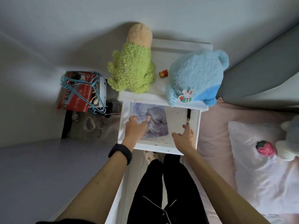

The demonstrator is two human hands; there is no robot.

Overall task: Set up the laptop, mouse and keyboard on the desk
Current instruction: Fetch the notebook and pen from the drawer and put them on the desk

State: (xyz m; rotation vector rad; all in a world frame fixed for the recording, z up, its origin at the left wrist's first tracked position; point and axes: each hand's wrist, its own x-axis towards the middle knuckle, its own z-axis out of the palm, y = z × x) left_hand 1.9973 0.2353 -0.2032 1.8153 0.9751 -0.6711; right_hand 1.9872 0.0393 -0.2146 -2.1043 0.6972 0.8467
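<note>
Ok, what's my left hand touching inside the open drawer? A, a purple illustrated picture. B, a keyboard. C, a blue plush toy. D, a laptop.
A: the left hand lies with its fingers spread on the purple picture, which lies flat on the floor of the white drawer.

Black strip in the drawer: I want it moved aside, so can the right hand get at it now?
Probably yes: the right hand hovers inside the open drawer just short of the black strip, fingers loose, nothing lying between them.
</note>
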